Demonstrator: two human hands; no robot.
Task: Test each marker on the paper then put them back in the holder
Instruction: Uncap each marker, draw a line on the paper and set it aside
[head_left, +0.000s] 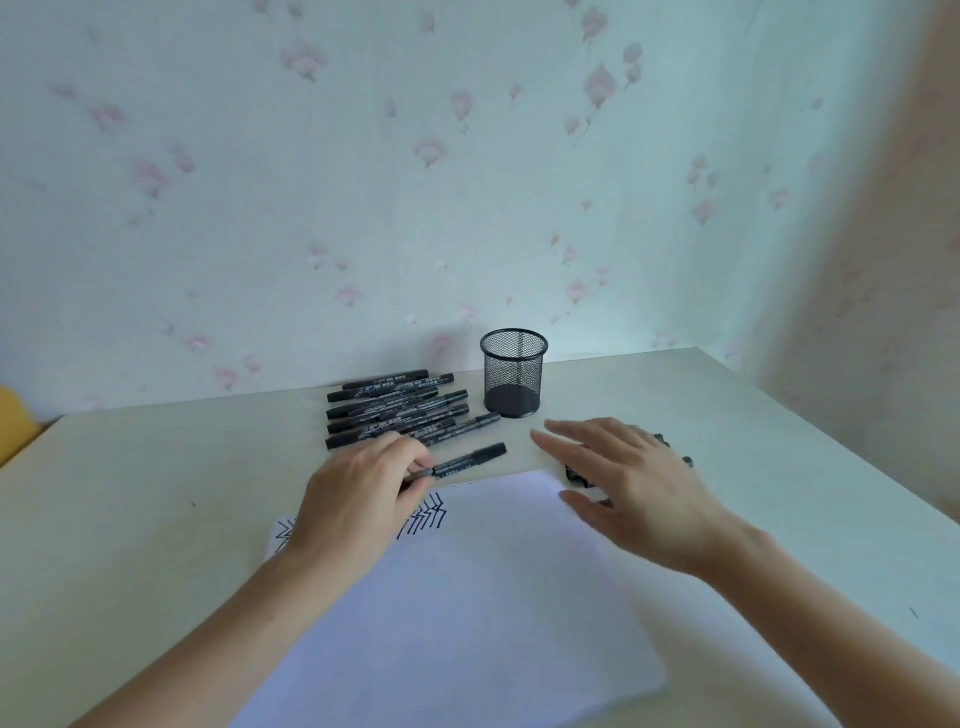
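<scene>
A white sheet of paper (467, 597) lies on the table in front of me, with black zigzag strokes (428, 517) near its far left corner. My left hand (358, 499) grips a black marker (470, 460) just beyond the paper's far edge; its free end points right. Several more black markers (400, 408) lie in a pile behind that hand. To their right stands an empty black mesh holder (513, 374). My right hand (628, 483) hovers with fingers spread over the paper's far right corner, partly hiding some small dark objects (576, 475) beneath it.
The pale table (779, 467) meets a flowered wall at the back and ends at a right edge that runs diagonally. A yellow object (13, 421) shows at the far left, beyond the table's corner.
</scene>
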